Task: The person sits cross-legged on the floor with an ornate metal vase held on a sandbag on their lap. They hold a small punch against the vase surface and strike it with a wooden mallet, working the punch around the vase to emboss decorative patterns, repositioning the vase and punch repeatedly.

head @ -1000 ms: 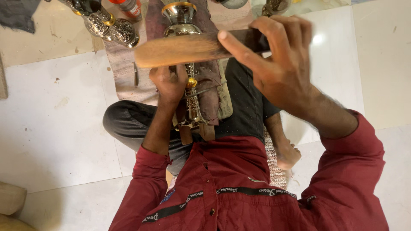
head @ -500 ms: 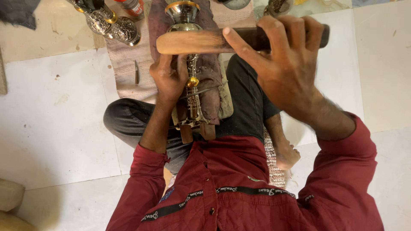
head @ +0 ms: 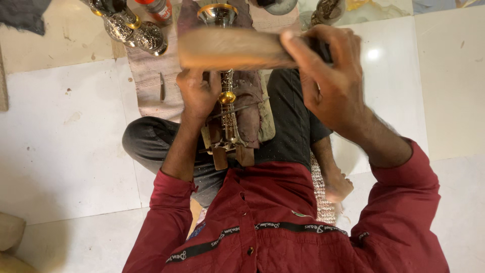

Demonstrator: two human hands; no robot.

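The person sits cross-legged on the white tiled floor (head: 65,151), viewed from above.

1. Left hand (head: 198,93): the fingers are closed around the ornate metal stem (head: 226,108), a slender upright piece of chased silver-coloured metal with a gold-coloured knob partway along it. The stem lies along the lap, over a brown cloth (head: 250,101), with its cup-shaped top (head: 217,14) pointing away from the body.

2. Right hand (head: 331,76): the fingers are wrapped around the dark handle end of a wooden mallet (head: 235,49). The index finger is extended along the top of the handle. The mallet lies crosswise above the stem, over the upper part of it; motion blur hides whether the two touch.

3. Stem base: the lower end sits in a wooden holder (head: 227,151) with two short blocks, just in front of the maroon shirt (head: 273,222).

4. Surroundings: a woven mat (head: 151,81) lies on the floor at the far side, with a small pointed tool (head: 162,87) on it. Two embossed metal vessels (head: 135,30) stand near the far left edge of the mat. A red-capped bottle (head: 156,7) stands just beside them.
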